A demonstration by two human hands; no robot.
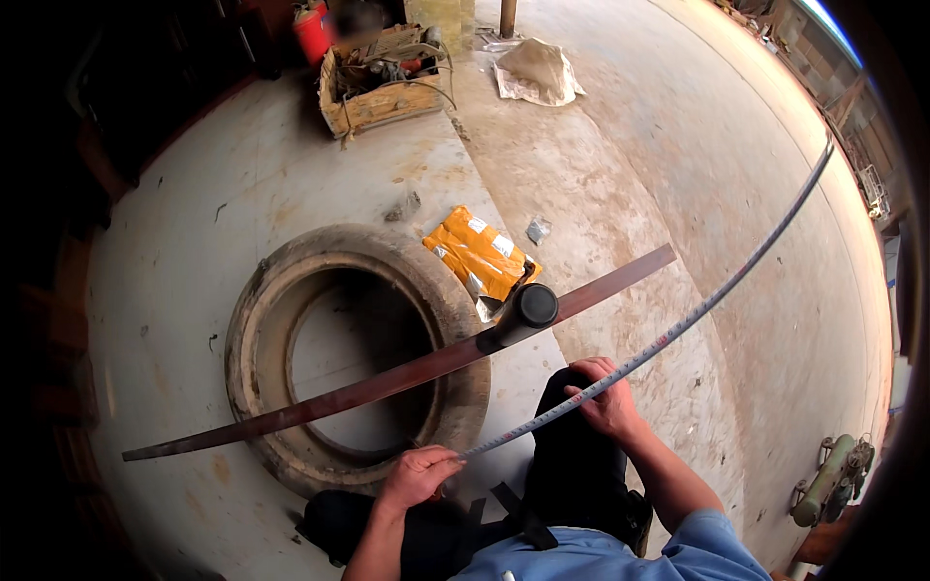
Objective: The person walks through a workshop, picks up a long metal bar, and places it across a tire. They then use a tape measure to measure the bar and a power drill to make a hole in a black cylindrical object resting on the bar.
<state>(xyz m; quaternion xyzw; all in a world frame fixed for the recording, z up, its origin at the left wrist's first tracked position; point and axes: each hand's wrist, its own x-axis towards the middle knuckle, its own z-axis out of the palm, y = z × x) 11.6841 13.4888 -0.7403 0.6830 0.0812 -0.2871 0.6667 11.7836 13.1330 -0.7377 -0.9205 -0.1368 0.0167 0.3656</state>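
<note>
A long tape measure blade, pale with small markings, arcs from beside my lap up to the far right. My left hand pinches its near end. Further along, my right hand has its fingers closed around the blade near my knee. Ahead of my left hand a worn tyre lies flat on the floor. Across it rests a long, flat reddish-brown bar, its right end reaching past the tyre. A black cylinder with a round top stands by the bar; its lower part is partly hidden.
An orange-yellow package lies beyond the tyre, near a small silvery packet. Further back are a wooden crate of tools and cables, a red container and a pale sack. A green tank-like machine sits at the right.
</note>
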